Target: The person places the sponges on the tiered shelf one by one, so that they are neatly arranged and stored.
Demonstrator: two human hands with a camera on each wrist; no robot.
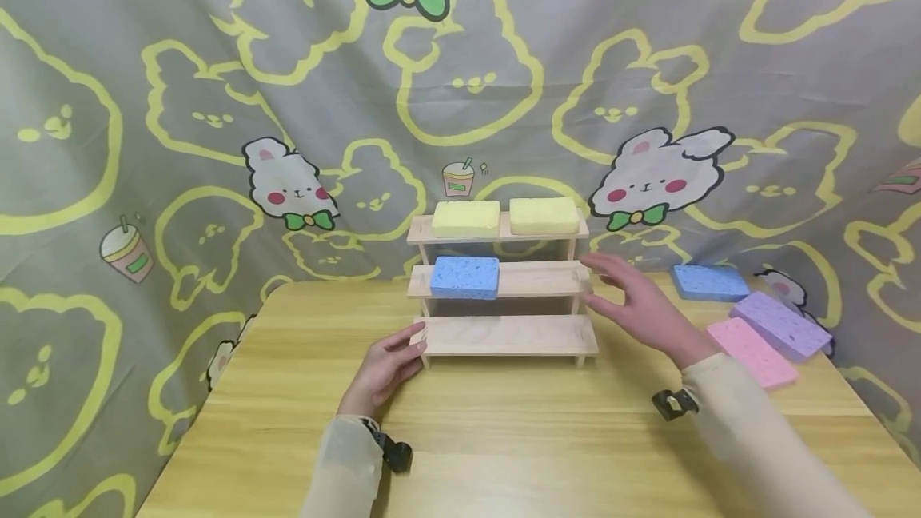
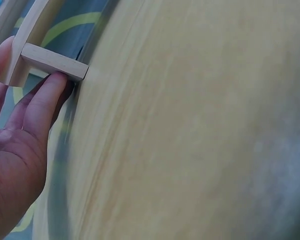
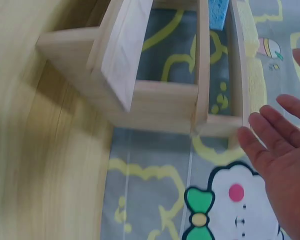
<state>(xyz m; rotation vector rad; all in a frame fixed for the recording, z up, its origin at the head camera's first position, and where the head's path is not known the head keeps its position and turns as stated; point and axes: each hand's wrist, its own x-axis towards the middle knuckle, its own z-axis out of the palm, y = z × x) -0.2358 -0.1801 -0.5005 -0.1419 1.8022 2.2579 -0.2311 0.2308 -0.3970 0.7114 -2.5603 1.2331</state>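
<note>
Clearly, we see in the head view a three-tier wooden rack (image 1: 504, 336) standing on the table (image 1: 504, 438), with two yellow sponges (image 1: 466, 219) side by side on its top tier and a blue sponge (image 1: 465, 278) toward the left of the middle tier. Our left hand (image 1: 384, 370) grips the left end of the bottom tier; the left wrist view adds what the head view hides, fingers set against the short wooden leg (image 2: 55, 62). Our right hand (image 1: 643, 310) spreads wide, its fingers parted, beside the right end of the middle tier. From the right wrist we look along the rack's end into the gaps between tiers, yet we cannot tell whether a fingertip touches the wood. Only the head view shows us the pink sponge (image 1: 752, 354), the purple sponge (image 1: 780, 326) and a second blue sponge (image 1: 710, 283) at the table's right.
</note>
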